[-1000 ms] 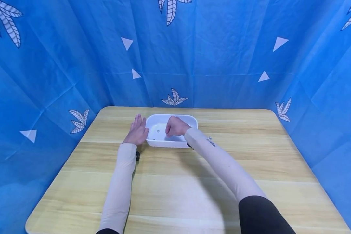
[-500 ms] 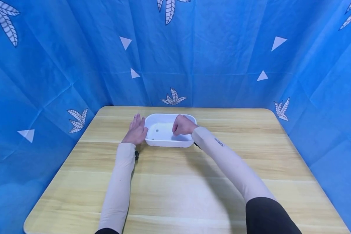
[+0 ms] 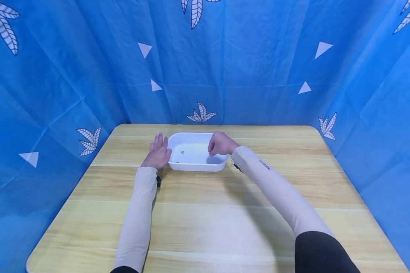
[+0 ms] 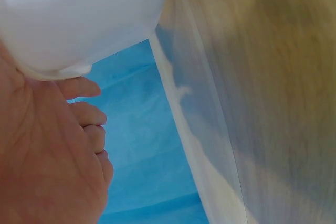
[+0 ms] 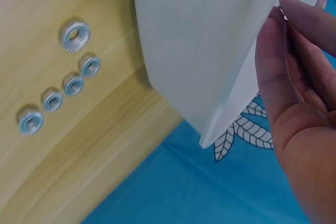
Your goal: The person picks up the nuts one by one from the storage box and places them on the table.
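A white plastic tray (image 3: 196, 167) stands near the back of the table, with small metal nuts (image 3: 182, 152) inside at its left. My left hand (image 3: 158, 152) lies at the tray's left end, fingers extended and thumb against the wall; in the left wrist view the tray wall (image 4: 89, 19) covers part of its fingers. Over the tray's right end, my right hand (image 3: 222, 144) pinches a small shiny metal nut (image 5: 284, 14) between thumb and finger, mostly hidden by the fingertips. Several flange nuts (image 5: 73, 85) lie in a loose row on the table beside the tray.
The light wood table (image 3: 198, 220) ends just behind the tray, where a blue curtain (image 3: 246, 102) with leaf prints hangs. More curtain encloses the left and right sides. Those loose nuts sit right under my right wrist in the head view.
My right hand has moved right, from the tray's middle to its right end, fingers still pinched. My left hand has stayed at the left end. Nuts beside the tray now show by my right wrist.
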The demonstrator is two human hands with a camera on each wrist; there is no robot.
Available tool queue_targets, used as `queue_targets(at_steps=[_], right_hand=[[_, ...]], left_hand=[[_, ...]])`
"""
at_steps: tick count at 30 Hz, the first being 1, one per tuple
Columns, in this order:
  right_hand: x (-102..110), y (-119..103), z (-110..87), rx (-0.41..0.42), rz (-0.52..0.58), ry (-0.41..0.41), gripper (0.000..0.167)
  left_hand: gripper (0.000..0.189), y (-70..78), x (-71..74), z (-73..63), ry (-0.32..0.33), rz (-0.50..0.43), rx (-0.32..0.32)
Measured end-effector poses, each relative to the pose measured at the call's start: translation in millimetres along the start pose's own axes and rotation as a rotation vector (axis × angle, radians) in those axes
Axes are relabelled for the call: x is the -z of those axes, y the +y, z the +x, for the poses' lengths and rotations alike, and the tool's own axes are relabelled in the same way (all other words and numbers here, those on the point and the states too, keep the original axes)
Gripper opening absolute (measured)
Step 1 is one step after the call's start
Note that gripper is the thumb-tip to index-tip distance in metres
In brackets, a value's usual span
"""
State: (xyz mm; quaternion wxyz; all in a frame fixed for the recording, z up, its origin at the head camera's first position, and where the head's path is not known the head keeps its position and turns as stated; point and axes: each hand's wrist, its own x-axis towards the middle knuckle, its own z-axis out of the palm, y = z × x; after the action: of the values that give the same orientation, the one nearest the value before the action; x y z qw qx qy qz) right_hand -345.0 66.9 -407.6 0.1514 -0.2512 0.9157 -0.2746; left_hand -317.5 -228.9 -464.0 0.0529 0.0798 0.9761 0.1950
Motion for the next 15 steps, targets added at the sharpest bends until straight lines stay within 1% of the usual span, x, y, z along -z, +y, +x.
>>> queue_targets(at_steps=[7, 15], right_hand=[[8.9, 6.4, -7.3, 0.002, -0.029, 0.005, 0.011], [20.0, 12.0, -17.6, -0.024, 0.0, -0.002, 0.015]], left_hand=[[0.069, 0.0, 0.6, -0.4, 0.0, -0.004, -0.006], [0.068, 2.5, 2.0, -0.9, -0.007, -0.013, -0.006]])
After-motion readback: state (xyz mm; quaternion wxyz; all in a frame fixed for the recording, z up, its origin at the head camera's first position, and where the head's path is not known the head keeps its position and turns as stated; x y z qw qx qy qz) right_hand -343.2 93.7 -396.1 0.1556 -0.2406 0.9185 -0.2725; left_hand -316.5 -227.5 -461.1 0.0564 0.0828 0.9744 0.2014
